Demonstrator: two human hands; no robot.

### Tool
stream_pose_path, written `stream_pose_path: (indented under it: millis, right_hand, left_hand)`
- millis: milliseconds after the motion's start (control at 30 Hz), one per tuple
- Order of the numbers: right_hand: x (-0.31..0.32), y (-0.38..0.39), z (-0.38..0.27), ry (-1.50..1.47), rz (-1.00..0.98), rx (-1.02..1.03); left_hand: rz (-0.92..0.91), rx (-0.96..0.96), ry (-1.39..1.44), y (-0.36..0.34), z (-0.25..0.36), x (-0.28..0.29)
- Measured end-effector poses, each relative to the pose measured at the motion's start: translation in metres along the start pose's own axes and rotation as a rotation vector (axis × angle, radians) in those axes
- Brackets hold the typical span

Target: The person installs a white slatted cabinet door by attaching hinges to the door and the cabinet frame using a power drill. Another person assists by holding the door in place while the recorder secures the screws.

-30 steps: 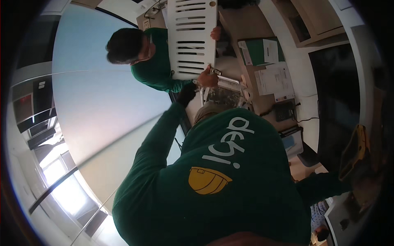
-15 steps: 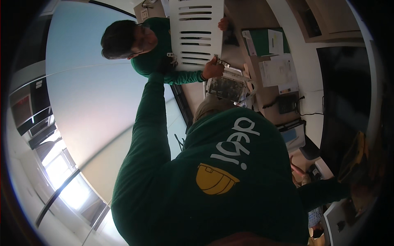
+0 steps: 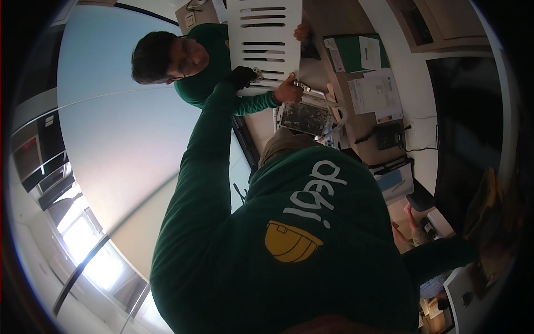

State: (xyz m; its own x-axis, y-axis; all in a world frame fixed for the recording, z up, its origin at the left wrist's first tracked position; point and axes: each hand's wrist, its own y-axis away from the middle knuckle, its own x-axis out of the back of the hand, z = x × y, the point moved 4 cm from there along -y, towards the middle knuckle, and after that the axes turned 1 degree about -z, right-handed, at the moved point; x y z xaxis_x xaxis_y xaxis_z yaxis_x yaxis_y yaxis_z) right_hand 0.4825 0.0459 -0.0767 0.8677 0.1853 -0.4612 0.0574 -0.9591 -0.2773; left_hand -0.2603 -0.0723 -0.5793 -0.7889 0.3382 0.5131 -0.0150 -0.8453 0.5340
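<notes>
My left hand [image 3: 241, 78], in a black glove, reaches to the near end of a white slotted panel [image 3: 267, 34]. Its fingers are closed on a small metal fitting [image 3: 257, 73], held against or just over the slots. A co-worker in a green top grips the panel's right edge with one hand [image 3: 301, 32] and its near corner with the other hand [image 3: 288, 90]. Beside that corner is a shiny metal piece [image 3: 302, 86]. My right hand [image 3: 494, 251] is far right, dim and blurred, near a yellow object [image 3: 483, 207]; its fingers cannot be made out.
A white-framed piece with a mottled dark panel [image 3: 304, 118] stands beyond my waist. On the desk are papers [image 3: 374, 94], a green folder [image 3: 349, 54] and a black telephone [image 3: 388, 136]. A large black screen [image 3: 466, 122] is at right. Another person's arms [image 3: 410, 218] show lower right.
My left hand has moved right with the metal fitting, from the panel's left edge onto its slotted face. The co-worker's hands keep their grip. My right hand has shifted slightly.
</notes>
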Motion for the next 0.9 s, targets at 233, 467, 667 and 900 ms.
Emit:
stream_pose_path:
  millis: [233,467,667,900]
  right_hand:
    - [0.006,-0.008,-0.003,-0.003,-0.015,0.014]
    - [0.009,-0.015,-0.012,0.001,-0.036,0.027]
    - [0.008,-0.021,-0.022,0.013,-0.041,0.028]
    - [0.005,-0.023,-0.017,0.025,-0.031,0.010]
  left_hand:
    - [-0.082,-0.059,-0.443,-0.024,0.009,-0.015]
    - [-0.032,-0.352,-0.875,-0.026,0.004,-0.022]
    - [0.040,-0.479,-0.966,-0.032,-0.019,-0.027]
    - [0.058,-0.442,-0.800,-0.041,-0.029,-0.032]
